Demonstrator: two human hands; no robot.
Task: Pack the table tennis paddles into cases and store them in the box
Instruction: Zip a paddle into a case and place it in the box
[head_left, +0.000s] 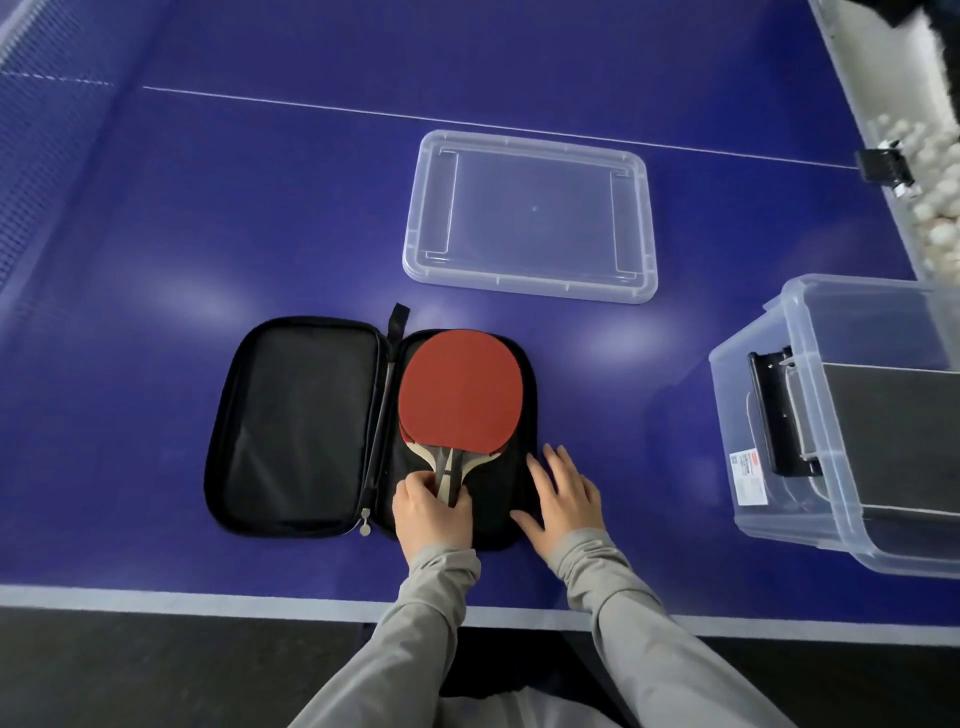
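1. Looking down from the head view, a black case (363, 426) lies unzipped and spread flat on the blue table (208, 208), near its front edge.
2. A red paddle (460, 389) lies on the case's right half, blade away from the person and handle pointing back toward them, so its long axis runs roughly front to back. A second blade edge seems to peek out beneath it, though I cannot be sure.
3. The left hand (431, 514) pinches the handle end between thumb and fingertips; it sits directly at the near end of the paddle and is the closer hand.
4. The right hand (563, 499) lies flat with its fingers spread, on the case's right edge and the table beside it, just beside the handle and holding nothing.
5. The empty left half lies to the left across the hinge, so closing likely means folding that flap over toward the paddle; the zipper pull (366, 529) sits at the near end of the hinge.
6. A clear lid (530, 215) lies beyond the case, and the clear box (748, 395) stands well to the right, nearer the right hand, with something dark and flat inside.
7. A white label (748, 478) with a red mark sits on the box wall; its print is too small to read. No brand shows on the paddle or case.
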